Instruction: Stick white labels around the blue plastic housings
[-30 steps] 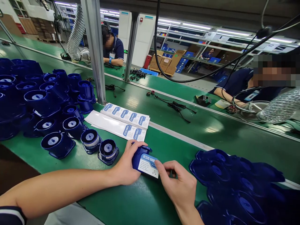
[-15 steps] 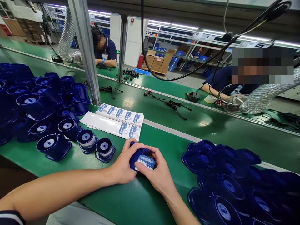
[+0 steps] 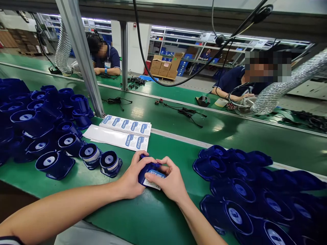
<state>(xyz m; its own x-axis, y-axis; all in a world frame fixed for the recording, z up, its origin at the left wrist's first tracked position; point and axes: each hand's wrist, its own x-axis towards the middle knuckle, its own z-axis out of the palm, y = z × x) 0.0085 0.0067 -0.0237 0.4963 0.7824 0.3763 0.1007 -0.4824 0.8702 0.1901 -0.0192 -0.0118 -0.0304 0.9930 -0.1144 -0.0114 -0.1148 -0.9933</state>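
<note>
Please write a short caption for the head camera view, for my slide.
Both hands, left hand and right hand, press a white label onto a blue housing on the green bench.

left hand [image 3: 133, 177]: fingers curled, forearm laid in from lower left | right hand [image 3: 167, 180]: fingers bent, thumb pressed down, wrist angled in from lower right

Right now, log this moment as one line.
left hand: holds blue part | right hand: presses label onto it | label sheets: behind on green bench
</note>
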